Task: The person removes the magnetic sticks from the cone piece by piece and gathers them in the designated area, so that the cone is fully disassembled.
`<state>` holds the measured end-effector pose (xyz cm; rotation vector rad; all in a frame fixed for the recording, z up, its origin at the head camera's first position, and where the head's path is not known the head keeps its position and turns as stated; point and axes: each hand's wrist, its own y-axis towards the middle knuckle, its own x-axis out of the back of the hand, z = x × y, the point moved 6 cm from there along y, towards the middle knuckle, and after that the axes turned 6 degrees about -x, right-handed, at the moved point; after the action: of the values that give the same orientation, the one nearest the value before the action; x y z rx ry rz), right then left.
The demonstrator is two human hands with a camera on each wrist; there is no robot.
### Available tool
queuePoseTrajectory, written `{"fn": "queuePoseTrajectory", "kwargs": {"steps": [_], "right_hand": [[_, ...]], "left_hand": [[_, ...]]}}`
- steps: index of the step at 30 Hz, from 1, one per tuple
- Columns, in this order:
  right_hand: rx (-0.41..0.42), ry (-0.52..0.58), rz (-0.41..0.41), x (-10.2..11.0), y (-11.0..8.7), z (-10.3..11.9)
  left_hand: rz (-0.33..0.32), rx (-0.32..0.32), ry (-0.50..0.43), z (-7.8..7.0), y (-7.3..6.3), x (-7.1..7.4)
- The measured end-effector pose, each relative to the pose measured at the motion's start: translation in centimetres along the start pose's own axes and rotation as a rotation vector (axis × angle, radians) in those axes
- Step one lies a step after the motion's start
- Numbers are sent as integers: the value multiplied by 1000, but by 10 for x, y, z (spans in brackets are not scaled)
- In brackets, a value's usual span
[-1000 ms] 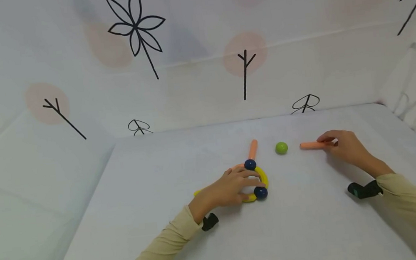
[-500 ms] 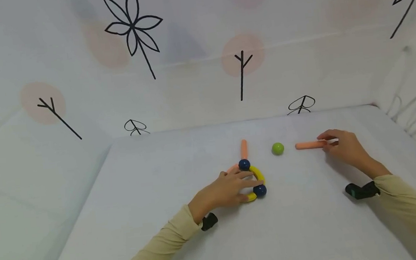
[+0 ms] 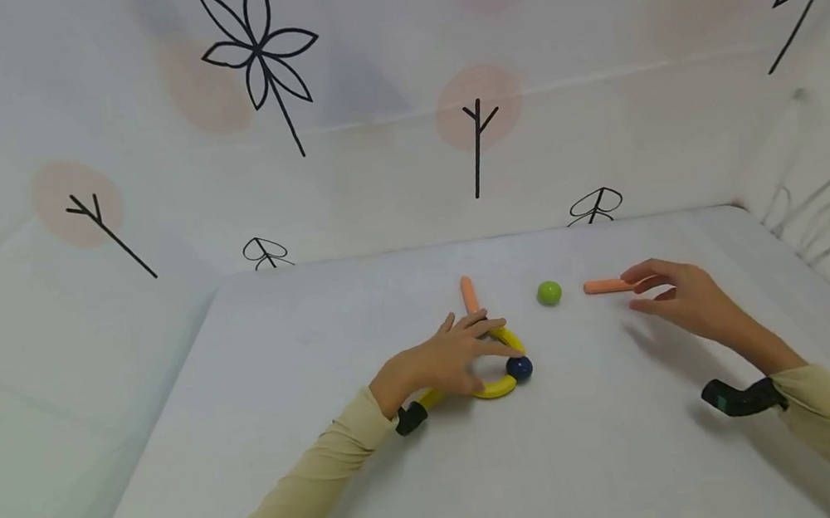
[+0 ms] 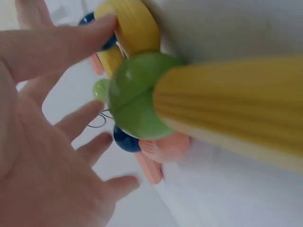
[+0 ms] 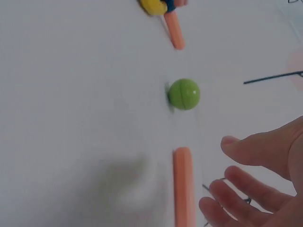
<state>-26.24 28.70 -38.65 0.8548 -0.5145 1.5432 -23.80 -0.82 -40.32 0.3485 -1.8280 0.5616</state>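
Note:
My left hand (image 3: 447, 360) rests spread over a ring of joined toy pieces. Its fingers touch a yellow curved piece (image 3: 496, 387) and reach to a dark blue ball (image 3: 519, 368). The left wrist view shows a green ball (image 4: 132, 106) in the ring, a yellow stick (image 4: 232, 104) joined to it, a second blue ball (image 4: 125, 140) and a salmon curved piece (image 4: 170, 147). An orange stick (image 3: 468, 294) points away from the ring. My right hand (image 3: 693, 303) hovers with parted fingers beside a loose orange stick (image 3: 603, 286), holding nothing.
A loose green ball (image 3: 549, 293) lies between the ring and the loose orange stick. Everything is on a white table (image 3: 592, 459). Behind it stands a pale wall (image 3: 392, 178) with drawn plants.
My right hand has let go of the loose orange stick, its fingers parting and lifting away. The ring has turned anticlockwise under my left hand, its orange stick swinging leftward.

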Motion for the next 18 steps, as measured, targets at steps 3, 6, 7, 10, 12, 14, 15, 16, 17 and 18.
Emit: {"fn": "queuePoseTrajectory", "kwargs": {"steps": [3, 6, 7, 10, 12, 14, 15, 16, 17, 18], "right_hand": [[33, 7, 35, -5, -9, 19], [101, 20, 59, -12, -17, 40], [122, 22, 70, -15, -19, 47], [159, 55, 114, -23, -27, 64], [155, 81, 145, -29, -32, 73], [152, 109, 167, -35, -37, 81], [152, 118, 169, -38, -39, 85], [154, 129, 171, -41, -41, 89], [156, 140, 170, -44, -44, 92], [159, 149, 172, -46, -46, 95]], "left_hand": [[25, -3, -43, 5, 1, -2], [35, 36, -27, 8, 0, -4], [33, 59, -15, 9, -1, -4], [8, 147, 69, 10, -5, -4], [-13, 220, 134, 10, -7, -3], [-33, 277, 176, 9, -10, -2], [-45, 295, 178, 9, -11, 0], [-54, 304, 167, 9, -13, 1], [-62, 297, 148, 9, -14, 3], [-63, 278, 119, 9, -15, 4]]}}
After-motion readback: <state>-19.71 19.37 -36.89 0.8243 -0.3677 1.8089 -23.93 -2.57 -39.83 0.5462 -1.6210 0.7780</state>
